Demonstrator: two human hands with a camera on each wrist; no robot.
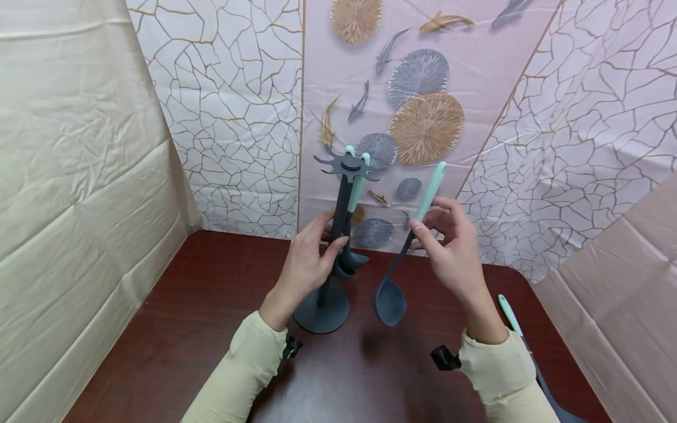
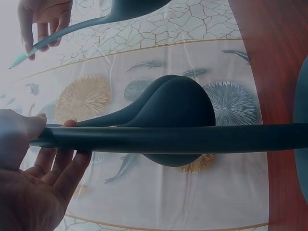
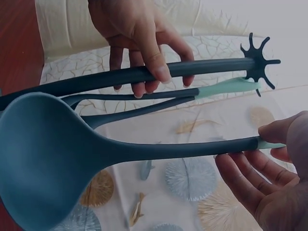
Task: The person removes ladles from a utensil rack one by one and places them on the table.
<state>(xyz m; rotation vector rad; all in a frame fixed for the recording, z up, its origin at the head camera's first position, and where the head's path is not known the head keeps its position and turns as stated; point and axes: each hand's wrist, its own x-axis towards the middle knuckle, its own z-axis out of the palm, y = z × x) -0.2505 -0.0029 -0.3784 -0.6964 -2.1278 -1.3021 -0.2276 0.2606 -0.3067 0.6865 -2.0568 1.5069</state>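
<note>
A dark utensil stand (image 1: 321, 312) with a round base and a hooked top rises from the table. My left hand (image 1: 308, 257) grips its pole (image 3: 115, 77) partway up, thumb on the near side. Two mint-handled utensils with rounded dark bowls (image 2: 168, 103) hang from the hooks behind the pole. To the right, my right hand (image 1: 453, 247) pinches a dark spoon (image 1: 390, 302) where its mint handle (image 1: 431, 191) joins the neck. The spoon tilts, bowl down, above the table and apart from the stand. In the right wrist view the spoon's bowl (image 3: 43, 159) looms close.
Another mint-handled utensil (image 1: 510, 314) lies along the right side of the reddish-brown table (image 1: 211, 329), its far end partly cut off by the frame. Patterned cloth (image 1: 243, 117) hangs behind the table, with cream cloth (image 1: 79, 176) at the left. Both sleeves have small black wrist devices (image 1: 445, 357).
</note>
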